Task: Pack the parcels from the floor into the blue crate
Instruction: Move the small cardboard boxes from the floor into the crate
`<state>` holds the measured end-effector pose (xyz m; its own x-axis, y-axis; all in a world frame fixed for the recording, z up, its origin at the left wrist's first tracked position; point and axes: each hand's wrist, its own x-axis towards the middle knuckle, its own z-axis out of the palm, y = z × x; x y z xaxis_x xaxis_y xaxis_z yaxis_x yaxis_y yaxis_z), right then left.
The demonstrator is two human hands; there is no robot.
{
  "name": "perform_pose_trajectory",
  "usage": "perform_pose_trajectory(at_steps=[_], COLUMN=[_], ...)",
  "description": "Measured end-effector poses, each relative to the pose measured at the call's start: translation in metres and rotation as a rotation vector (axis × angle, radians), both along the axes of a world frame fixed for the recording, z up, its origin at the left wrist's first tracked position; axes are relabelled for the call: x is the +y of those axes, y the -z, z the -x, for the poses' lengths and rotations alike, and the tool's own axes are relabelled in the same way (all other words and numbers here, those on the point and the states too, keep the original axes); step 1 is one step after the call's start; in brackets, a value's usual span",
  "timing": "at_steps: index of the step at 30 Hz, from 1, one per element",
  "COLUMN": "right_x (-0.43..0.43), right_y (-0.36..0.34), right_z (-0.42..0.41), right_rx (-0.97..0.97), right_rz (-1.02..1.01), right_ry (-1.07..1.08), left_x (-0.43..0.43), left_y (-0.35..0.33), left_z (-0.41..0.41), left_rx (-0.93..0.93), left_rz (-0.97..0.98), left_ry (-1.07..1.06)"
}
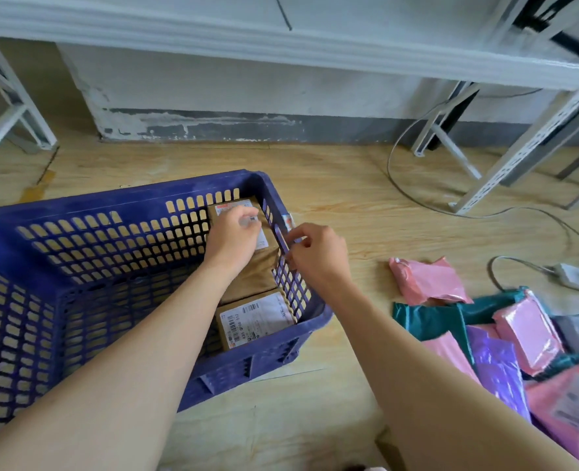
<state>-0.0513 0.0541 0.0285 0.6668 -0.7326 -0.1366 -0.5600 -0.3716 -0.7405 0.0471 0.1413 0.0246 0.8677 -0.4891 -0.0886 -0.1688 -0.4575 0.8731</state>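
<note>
While the left hand (pixel 233 239) reaches down inside the blue perforated plastic crate (pixel 111 202), its fingers curl over the top of a brown kraft-paper parcel with a white shipping label (pixel 257 277). The parcel sits tight against the crate's right wall. The grip looks meant to seat the parcel squarely in that far right corner, so the row along the wall stays compact.

The right hand (pixel 318 256) is outside the same wall. Its fingertips are bent onto the rim by the handle slot, apparently pinching it, most likely to brace the crate so it does not slide on the pale wood-look floor (pixel 349 205). The two hands are close together but apart, with the wall between them.

Nearer the person, a brown cardboard box with a white barcode label (pixel 254 321) lies label-up in the near right corner, touching the kraft parcel. Whether the kraft parcel is one item or two stacked I cannot tell. The rest of the crate looks unfilled, so the packing seems to be at an early stage.

To the right on the floor, well apart from the crate, waits a heap of glossy plastic mailer bags (pixel 519 334) in pink, teal and purple, with one pink mailer bag (pixel 427 280) lying a little loose of it. These soft bags would probably fit best once the rigid boxes line the wall.
</note>
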Motion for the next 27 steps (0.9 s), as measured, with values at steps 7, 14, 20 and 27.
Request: perform_pose_trajectory(at_steps=[7, 14, 20, 27], right_x=[-0.018, -0.048, -0.084, -0.095], right_y=[-0.024, -0.037, -0.044, 0.003], right_z=[0.061, 0.127, 0.189, 0.260], right_rx=[-0.017, -0.003, 0.059, 0.081], right_rz=[0.062, 0.105, 0.207, 0.172], right_ry=[0.109, 0.221, 0.290, 0.447], left_x=[-0.031, -0.072, -0.109, -0.129], left_y=[-0.023, -0.040, -0.029, 0.000], left_z=[0.051, 0.107, 0.167, 0.215], left_rx=[-0.128, -0.216, -0.237, -0.327], left_rz=[-0.012, -0.051, -0.092, -0.193], left_ry=[0.199, 0.388, 0.585, 0.769])
